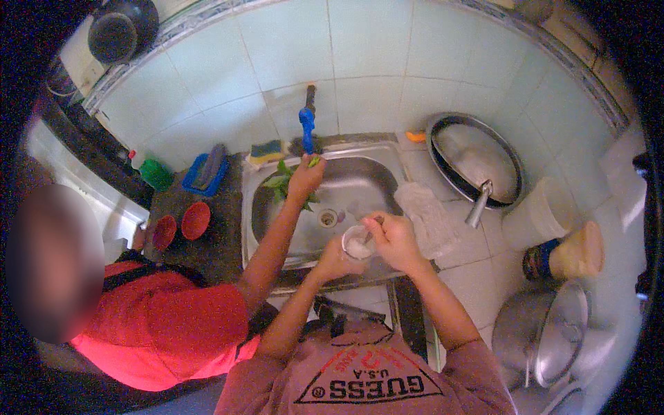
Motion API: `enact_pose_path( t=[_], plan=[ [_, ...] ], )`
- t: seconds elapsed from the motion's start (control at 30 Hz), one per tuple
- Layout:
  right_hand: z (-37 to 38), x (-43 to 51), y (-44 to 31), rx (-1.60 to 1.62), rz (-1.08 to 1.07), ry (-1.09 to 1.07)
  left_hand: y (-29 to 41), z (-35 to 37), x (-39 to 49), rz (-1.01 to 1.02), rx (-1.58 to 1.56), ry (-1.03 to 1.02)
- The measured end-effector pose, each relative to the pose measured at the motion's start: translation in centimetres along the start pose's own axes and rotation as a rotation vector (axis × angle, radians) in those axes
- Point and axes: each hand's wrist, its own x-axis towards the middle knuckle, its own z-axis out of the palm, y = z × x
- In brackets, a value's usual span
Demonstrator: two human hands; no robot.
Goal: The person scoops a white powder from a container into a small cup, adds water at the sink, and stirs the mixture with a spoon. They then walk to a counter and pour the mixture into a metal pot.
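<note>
My left hand [333, 259] grips a small white cup [348, 234] over the front edge of the steel sink [373, 174]. Whitish contents show inside the cup, though I cannot tell what they are. Pinched in my right hand [398, 241] is the handle of a metal utensil, probably a spoon [369, 236], whose lower end dips into the cup. To the left, a co-worker's hand [306, 179] holds green leaves [280, 182] beneath the blue faucet [307, 124]. The sink drain [328, 218] lies just beyond the cup.
The co-worker in a red shirt [192, 321] stands close on my left. Two red bowls [195, 221], a blue basket [205, 171] and a sponge [266, 150] sit left. At right are a cloth [428, 218], a lidded pan [467, 155] and a large pot [519, 332].
</note>
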Motion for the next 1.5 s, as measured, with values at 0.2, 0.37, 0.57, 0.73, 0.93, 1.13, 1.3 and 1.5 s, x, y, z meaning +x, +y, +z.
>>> enact_pose_path(
  t=[0.2,0.37,0.57,0.73,0.93,1.13,1.3,1.5],
  plan=[
    [-0.4,0.0,0.1,-0.124,-0.275,0.0,-0.1,0.0,-0.4,-0.025,-0.02,-0.001],
    [1.2,-0.3,0.5,-0.133,-0.07,-0.02,0.6,0.2,-0.5,0.004,-0.021,0.021],
    [-0.8,-0.1,-0.7,0.044,0.054,0.037,0.8,0.4,-0.2,-0.052,0.029,0.019],
    [-0.5,-0.2,-1.1,-0.064,-0.155,0.049,1.1,0.4,-0.5,-0.045,-0.054,0.037],
    [0.7,-0.6,1.1,-0.044,-0.177,0.015,1.3,0.4,-0.3,-0.024,-0.038,0.048],
    [0.8,-0.6,0.5,-0.037,-0.067,-0.034,2.8,1.1,-0.9,-0.077,0.027,0.102],
    [-0.9,-1.1,0.1,0.121,0.015,0.023,3.8,1.3,-1.4,-0.077,0.058,0.089],
    [0.0,-0.8,0.4,0.055,-0.059,-0.081,4.1,1.2,-1.3,-0.094,0.06,0.099]
  ],
)
